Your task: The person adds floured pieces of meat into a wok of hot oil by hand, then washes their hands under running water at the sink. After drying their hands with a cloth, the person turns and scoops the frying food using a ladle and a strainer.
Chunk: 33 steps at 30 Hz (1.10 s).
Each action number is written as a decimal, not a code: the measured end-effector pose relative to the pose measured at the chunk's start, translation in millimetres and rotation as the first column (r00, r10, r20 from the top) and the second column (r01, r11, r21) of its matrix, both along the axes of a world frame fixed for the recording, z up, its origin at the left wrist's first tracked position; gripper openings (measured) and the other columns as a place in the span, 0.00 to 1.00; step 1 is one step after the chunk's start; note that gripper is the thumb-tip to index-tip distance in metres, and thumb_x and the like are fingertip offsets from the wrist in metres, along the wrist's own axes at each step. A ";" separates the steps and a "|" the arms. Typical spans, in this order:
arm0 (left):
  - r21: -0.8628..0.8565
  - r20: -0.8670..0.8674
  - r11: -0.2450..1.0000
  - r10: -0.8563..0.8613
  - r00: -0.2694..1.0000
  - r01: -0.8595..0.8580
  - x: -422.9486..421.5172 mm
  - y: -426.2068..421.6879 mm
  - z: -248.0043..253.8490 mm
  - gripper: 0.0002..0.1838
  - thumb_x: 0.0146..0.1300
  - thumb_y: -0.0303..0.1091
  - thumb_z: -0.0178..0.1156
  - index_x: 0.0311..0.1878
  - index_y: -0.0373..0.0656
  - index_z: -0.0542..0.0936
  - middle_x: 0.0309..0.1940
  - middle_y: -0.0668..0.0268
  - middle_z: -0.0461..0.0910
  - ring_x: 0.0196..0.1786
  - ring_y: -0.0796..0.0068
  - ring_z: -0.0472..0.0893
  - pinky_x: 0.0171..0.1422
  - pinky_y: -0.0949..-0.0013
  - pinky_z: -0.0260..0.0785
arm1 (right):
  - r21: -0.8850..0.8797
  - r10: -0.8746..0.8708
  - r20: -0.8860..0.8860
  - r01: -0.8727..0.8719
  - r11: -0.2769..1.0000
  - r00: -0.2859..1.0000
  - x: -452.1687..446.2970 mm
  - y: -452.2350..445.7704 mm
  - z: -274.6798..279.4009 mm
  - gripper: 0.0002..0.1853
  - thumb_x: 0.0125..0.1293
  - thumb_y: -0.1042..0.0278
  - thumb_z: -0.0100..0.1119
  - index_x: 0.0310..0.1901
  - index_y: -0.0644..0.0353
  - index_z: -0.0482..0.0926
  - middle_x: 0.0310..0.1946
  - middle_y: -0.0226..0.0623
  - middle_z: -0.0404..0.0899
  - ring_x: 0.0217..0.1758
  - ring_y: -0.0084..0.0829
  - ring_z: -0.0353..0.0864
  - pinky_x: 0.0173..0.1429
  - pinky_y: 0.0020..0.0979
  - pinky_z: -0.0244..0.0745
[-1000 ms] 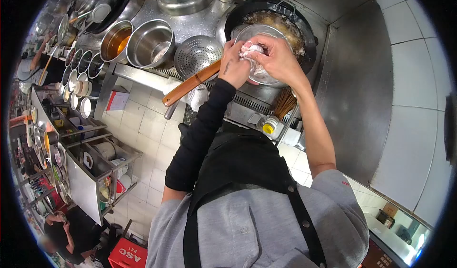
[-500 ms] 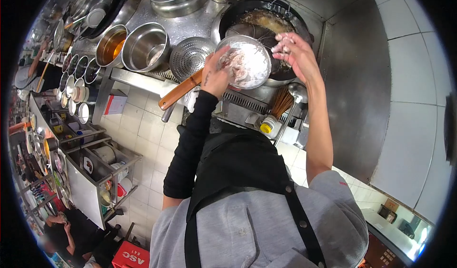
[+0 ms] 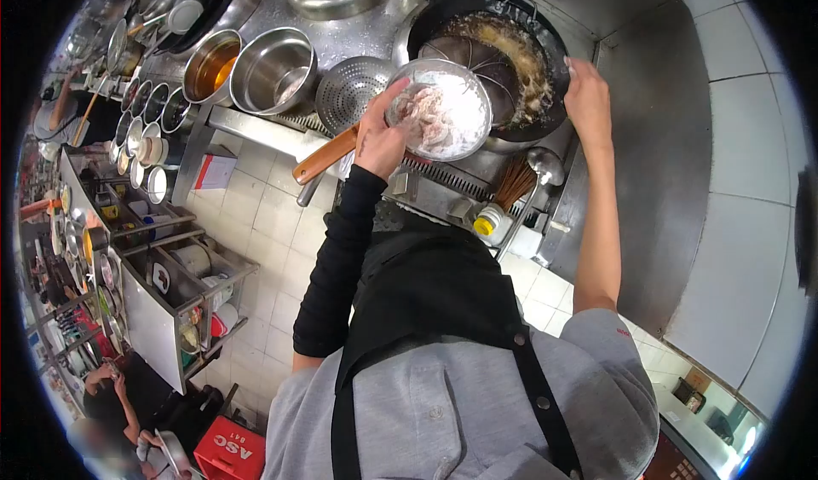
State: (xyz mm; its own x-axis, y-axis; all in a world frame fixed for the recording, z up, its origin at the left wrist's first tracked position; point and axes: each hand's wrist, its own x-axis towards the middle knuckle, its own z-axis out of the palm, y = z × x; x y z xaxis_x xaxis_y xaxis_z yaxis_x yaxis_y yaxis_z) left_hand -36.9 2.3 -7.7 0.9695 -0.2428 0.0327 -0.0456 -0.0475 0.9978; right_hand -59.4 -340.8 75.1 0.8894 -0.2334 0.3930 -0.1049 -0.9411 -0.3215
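My left hand [image 3: 381, 141] grips the left rim of a round bowl [image 3: 486, 115], its fingers reaching over the edge. White powder [image 3: 460, 109] and pale, powder-coated pieces [image 3: 426, 124] lie in the bowl. The bowl is over the near edge of a dark wok [image 3: 558, 49], where bubbling oil and brown bits [image 3: 532, 75] show around a dark round shape with thin wires. At the wok's right rim, my right hand [image 3: 588, 96] has its fingers drawn together, with white at the tips. Whatever they may hold is too small to make out.
Left of the wok are a perforated ladle [image 3: 351, 92] with a wooden handle [image 3: 317, 162], a steel pot [image 3: 271, 71] and a pot of amber liquid [image 3: 203, 75]. Nearer me are a brush [image 3: 514, 182], a metal ladle [image 3: 545, 164] and a yellow-capped bottle [image 3: 483, 225]. People stand at far left.
My hands were together over the bowl, then parted. My right hand, which held white-coated bits with fingers spread, has moved right to the wok's rim. The bowl stays in my left hand.
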 end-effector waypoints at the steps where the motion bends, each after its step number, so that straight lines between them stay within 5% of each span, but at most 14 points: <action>1: -0.008 -0.031 1.000 -0.005 0.999 0.005 -1.1 -1.6 2.6 0.34 0.59 0.19 0.61 0.72 0.45 0.76 0.67 0.50 0.74 0.70 0.56 0.74 0.75 0.62 0.66 | 0.060 0.092 0.039 -0.094 0.994 0.995 -2.7 21.2 20.8 0.15 0.73 0.77 0.49 0.54 0.65 0.84 0.53 0.53 0.84 0.55 0.56 0.83 0.61 0.48 0.78; 3: -0.024 -0.042 0.999 -0.024 0.999 0.023 -0.9 -7.4 9.7 0.36 0.58 0.15 0.58 0.73 0.44 0.75 0.69 0.53 0.73 0.71 0.60 0.74 0.75 0.65 0.65 | 0.234 0.242 0.084 -0.255 0.938 0.967 -11.2 67.1 48.1 0.12 0.73 0.75 0.52 0.51 0.65 0.85 0.51 0.51 0.85 0.54 0.54 0.85 0.61 0.45 0.79; 5: -0.028 0.033 0.999 -0.043 0.999 0.044 -0.4 -13.1 14.6 0.38 0.56 0.15 0.56 0.73 0.45 0.74 0.68 0.50 0.73 0.71 0.55 0.73 0.77 0.61 0.63 | 0.283 0.455 -0.058 -0.423 0.861 0.889 -14.3 99.3 45.3 0.16 0.67 0.76 0.59 0.57 0.63 0.83 0.55 0.46 0.83 0.60 0.49 0.81 0.67 0.42 0.76; 7: 0.016 0.121 0.998 -0.065 0.990 0.064 -4.1 -17.4 27.4 0.40 0.53 0.16 0.55 0.73 0.46 0.74 0.67 0.47 0.71 0.72 0.50 0.72 0.79 0.58 0.60 | 0.094 0.513 -0.166 -0.504 0.859 0.842 -15.5 127.5 27.0 0.22 0.64 0.76 0.63 0.60 0.62 0.79 0.63 0.38 0.77 0.69 0.42 0.73 0.70 0.41 0.74; 9: 0.100 0.179 0.992 -0.100 0.979 0.083 -11.1 -20.0 50.3 0.42 0.50 0.16 0.52 0.74 0.46 0.73 0.68 0.46 0.70 0.72 0.48 0.71 0.80 0.58 0.59 | 0.048 0.561 -0.292 -0.573 0.818 0.775 -1.9 133.0 10.6 0.18 0.66 0.73 0.64 0.57 0.60 0.81 0.60 0.43 0.80 0.64 0.46 0.77 0.69 0.44 0.72; 12: 0.140 0.187 0.988 -0.094 0.978 0.068 -8.2 -18.8 49.7 0.42 0.50 0.17 0.53 0.74 0.46 0.72 0.68 0.46 0.70 0.73 0.46 0.70 0.80 0.59 0.58 | 0.104 0.524 -0.087 -0.516 0.850 0.847 12.0 126.0 0.1 0.15 0.68 0.69 0.64 0.54 0.61 0.81 0.54 0.44 0.83 0.54 0.43 0.82 0.61 0.42 0.77; 15: 0.138 0.175 0.990 -0.057 0.983 0.032 -8.7 -14.2 38.0 0.41 0.50 0.17 0.52 0.74 0.45 0.72 0.67 0.46 0.70 0.72 0.46 0.70 0.80 0.58 0.59 | 0.385 0.444 -0.156 -0.360 0.850 0.882 11.6 129.9 35.9 0.11 0.65 0.69 0.65 0.47 0.64 0.81 0.44 0.50 0.84 0.50 0.53 0.83 0.55 0.45 0.77; 16: 0.148 0.178 0.989 -0.053 0.983 0.026 -8.0 -13.4 36.7 0.41 0.50 0.17 0.52 0.73 0.45 0.72 0.67 0.45 0.70 0.72 0.46 0.70 0.80 0.58 0.59 | 0.396 0.468 -0.137 -0.385 0.834 0.873 14.9 126.6 34.4 0.11 0.67 0.68 0.66 0.47 0.64 0.81 0.39 0.48 0.85 0.41 0.48 0.86 0.49 0.41 0.78; 19: 0.144 0.184 0.989 -0.055 0.981 0.029 -3.3 -14.1 32.0 0.41 0.50 0.17 0.53 0.73 0.44 0.73 0.67 0.45 0.70 0.72 0.45 0.70 0.80 0.57 0.59 | 0.719 0.536 -0.127 -0.294 0.630 0.835 23.5 118.2 14.8 0.12 0.70 0.66 0.66 0.49 0.65 0.82 0.38 0.42 0.86 0.37 0.36 0.88 0.47 0.35 0.79; 22: 0.146 0.191 0.989 -0.048 0.980 0.020 -2.7 -17.0 32.3 0.40 0.50 0.18 0.53 0.72 0.43 0.74 0.67 0.45 0.70 0.71 0.44 0.70 0.79 0.57 0.60 | 0.902 0.493 0.068 -0.264 0.341 0.868 24.1 121.5 -2.2 0.14 0.73 0.65 0.65 0.51 0.67 0.82 0.38 0.35 0.86 0.37 0.26 0.86 0.46 0.29 0.79; 25: 0.149 0.197 0.989 -0.038 0.980 0.008 -1.1 -24.1 29.9 0.38 0.50 0.19 0.54 0.70 0.42 0.76 0.66 0.43 0.70 0.71 0.43 0.71 0.79 0.57 0.61 | 0.939 0.457 0.062 -0.207 0.274 0.887 23.9 126.4 -18.7 0.15 0.72 0.65 0.66 0.52 0.69 0.82 0.40 0.33 0.86 0.40 0.24 0.85 0.48 0.27 0.80; 29: 0.149 0.119 0.988 -0.067 0.991 0.049 2.2 -37.3 25.9 0.36 0.51 0.20 0.54 0.69 0.40 0.77 0.65 0.40 0.71 0.70 0.40 0.71 0.78 0.55 0.62 | 0.599 0.419 -0.148 -0.256 0.759 0.896 12.0 143.2 -21.9 0.18 0.64 0.71 0.69 0.55 0.65 0.81 0.42 0.51 0.86 0.43 0.42 0.88 0.48 0.38 0.78; 30: 0.163 0.155 0.986 -0.064 0.986 0.038 2.1 -40.3 29.0 0.34 0.51 0.20 0.55 0.67 0.39 0.78 0.64 0.39 0.72 0.70 0.39 0.71 0.77 0.54 0.62 | 0.654 0.401 -0.154 -0.212 0.727 0.903 8.2 146.6 -13.7 0.17 0.63 0.73 0.67 0.54 0.63 0.82 0.40 0.56 0.85 0.41 0.51 0.86 0.48 0.43 0.77; 33: 0.245 0.242 0.969 -0.037 0.970 -0.024 0.9 -42.4 33.8 0.28 0.52 0.22 0.56 0.61 0.36 0.79 0.60 0.39 0.74 0.66 0.38 0.73 0.72 0.53 0.65 | 0.622 0.423 -0.096 -0.278 0.732 0.901 1.1 144.9 4.6 0.14 0.65 0.71 0.66 0.51 0.63 0.84 0.36 0.53 0.86 0.38 0.50 0.86 0.47 0.42 0.77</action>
